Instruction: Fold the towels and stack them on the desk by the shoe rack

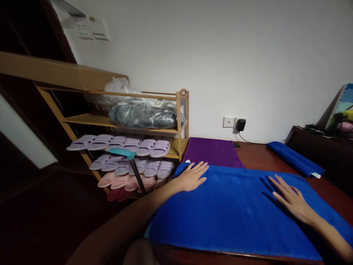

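Blue towel (234,213) spread across the desk (256,156), its far edge beside a purple towel (213,151) near the wall. The left hand (191,176) lies on the blue towel's far left part, palm down, fingers apart. The right hand (291,197) is over its right part (a shadow shows beside the fingers), likewise open and holding nothing; whether it touches the cloth cannot be told. The hands are well apart. A rolled blue towel (295,159) lies farther right. At left, a wooden rack (179,136) bears rows of slippers (161,147).
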A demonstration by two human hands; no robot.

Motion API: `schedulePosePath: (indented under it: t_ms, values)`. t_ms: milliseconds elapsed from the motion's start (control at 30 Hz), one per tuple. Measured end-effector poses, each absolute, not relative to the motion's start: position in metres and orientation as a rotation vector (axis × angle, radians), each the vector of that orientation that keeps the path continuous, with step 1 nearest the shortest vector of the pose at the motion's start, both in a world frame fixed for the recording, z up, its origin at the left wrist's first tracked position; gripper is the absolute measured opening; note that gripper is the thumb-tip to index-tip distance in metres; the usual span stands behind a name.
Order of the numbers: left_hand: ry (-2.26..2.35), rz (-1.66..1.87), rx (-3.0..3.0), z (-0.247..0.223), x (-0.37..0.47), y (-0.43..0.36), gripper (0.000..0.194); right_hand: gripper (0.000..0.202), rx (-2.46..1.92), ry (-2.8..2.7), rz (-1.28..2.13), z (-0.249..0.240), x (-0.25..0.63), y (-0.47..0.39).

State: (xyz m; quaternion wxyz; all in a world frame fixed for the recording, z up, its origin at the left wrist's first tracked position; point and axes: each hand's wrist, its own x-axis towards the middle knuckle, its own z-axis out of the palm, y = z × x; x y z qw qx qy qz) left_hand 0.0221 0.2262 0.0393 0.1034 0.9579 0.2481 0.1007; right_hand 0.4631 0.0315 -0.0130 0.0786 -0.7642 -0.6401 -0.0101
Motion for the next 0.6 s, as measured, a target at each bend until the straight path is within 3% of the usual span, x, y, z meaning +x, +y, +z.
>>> schedulePosePath:
  t_ms: [200,400,600]
  values:
    - [0.543,0.121,2.836,0.019,0.047,0.236,0.064,0.067,-2.216,-2.104,0.118,-0.013,0.428,0.017]
    - [0.467,0.226,2.883,0.018,0.039,0.230,0.061,0.069,-2.102,-2.157,0.075,0.009,0.387,0.004]
    - [0.374,0.211,2.869,0.014,0.049,0.229,0.066,0.071,-1.888,-2.366,0.256,0.014,0.314,-0.026]
